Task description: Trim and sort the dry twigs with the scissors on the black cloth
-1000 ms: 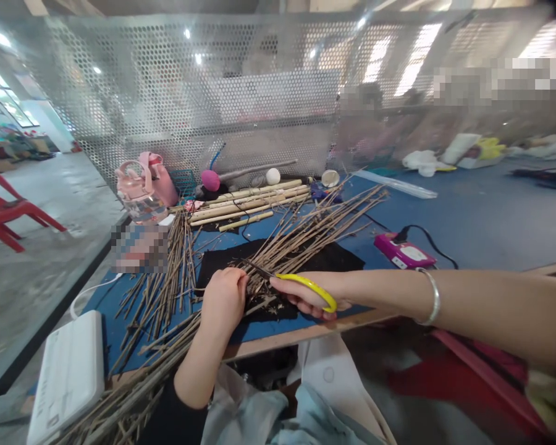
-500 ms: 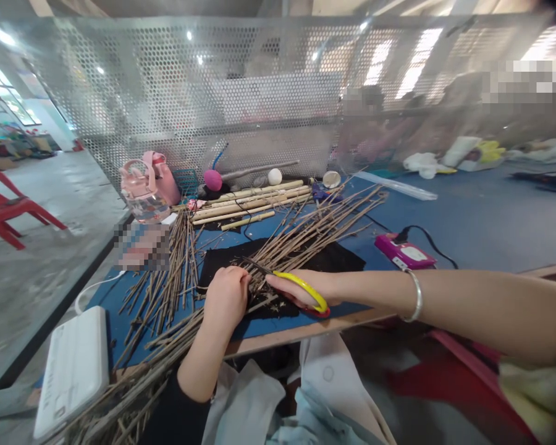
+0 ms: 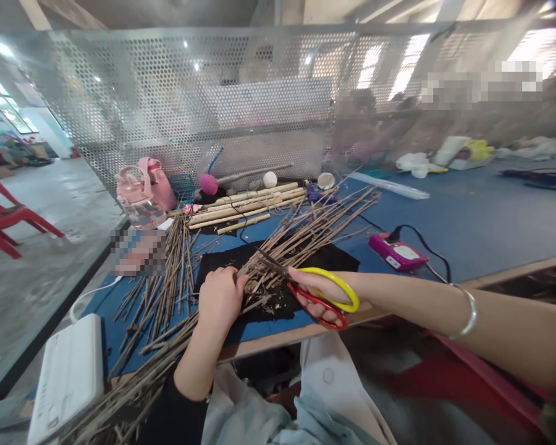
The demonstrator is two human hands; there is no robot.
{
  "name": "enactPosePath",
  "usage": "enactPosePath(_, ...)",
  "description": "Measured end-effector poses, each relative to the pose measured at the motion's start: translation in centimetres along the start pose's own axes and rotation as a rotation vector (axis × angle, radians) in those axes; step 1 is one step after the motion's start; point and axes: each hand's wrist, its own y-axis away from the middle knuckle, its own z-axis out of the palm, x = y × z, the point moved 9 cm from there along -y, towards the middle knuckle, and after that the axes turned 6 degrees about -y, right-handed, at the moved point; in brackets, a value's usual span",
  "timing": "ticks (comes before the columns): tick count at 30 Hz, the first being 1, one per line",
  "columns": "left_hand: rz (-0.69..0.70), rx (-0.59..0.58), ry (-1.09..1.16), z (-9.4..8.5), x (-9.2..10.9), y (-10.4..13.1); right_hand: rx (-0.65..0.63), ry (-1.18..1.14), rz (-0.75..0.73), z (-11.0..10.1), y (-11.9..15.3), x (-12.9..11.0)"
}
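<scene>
My right hand (image 3: 312,292) grips a pair of scissors (image 3: 340,289) with one yellow and one red handle. Their dark blades, slightly parted, point left over the twigs (image 3: 315,222) that lie across a black cloth (image 3: 213,262). Just left of the blade tips, my left hand (image 3: 220,298) is closed with thumb and fingers pinched on a thin twig (image 3: 242,271), mostly hidden by the fingers. Short cut bits (image 3: 273,301) are scattered on the cloth between the hands. A bundle of longer twigs (image 3: 139,386) runs beneath my left forearm and over the table's front edge.
More twigs (image 3: 173,266) lie to the left. Behind are thick pale sticks (image 3: 245,210), a pink ball (image 3: 208,184) and a clear-and-pink bottle (image 3: 141,204). A white power bank (image 3: 67,377) is at front left, a purple power socket (image 3: 398,252) at right. A perforated metal screen (image 3: 269,117) closes the back.
My right hand has drawn the scissors back to the right and turned them, so both handles show and the blades have parted from my left hand. The left hand stays pinched.
</scene>
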Motion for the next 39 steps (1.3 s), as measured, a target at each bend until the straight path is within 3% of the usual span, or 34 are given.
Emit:
enactPosePath(9,-0.099,-0.101,-0.082,0.1,-0.9,-0.3,-0.033,0.021,0.032,0.7,-0.1,0.7)
enactPosePath(19,-0.019,-0.004,-0.092,-0.5,-0.4,0.3,-0.025,0.14,0.073,1.3,-1.9,-0.6)
enactPosePath(29,0.103,0.043,-0.165,-0.8,1.3,1.1,-0.046,0.169,0.206,2.1,-2.7,-2.0)
enactPosePath(34,0.098,0.014,-0.156,-0.4,1.2,1.2,0.05,0.231,0.12,1.9,-2.9,-2.4)
enactPosePath(39,0.027,-0.05,-0.151,0.1,0.5,0.9,0.172,0.281,-0.139,1.5,-3.4,-3.6)
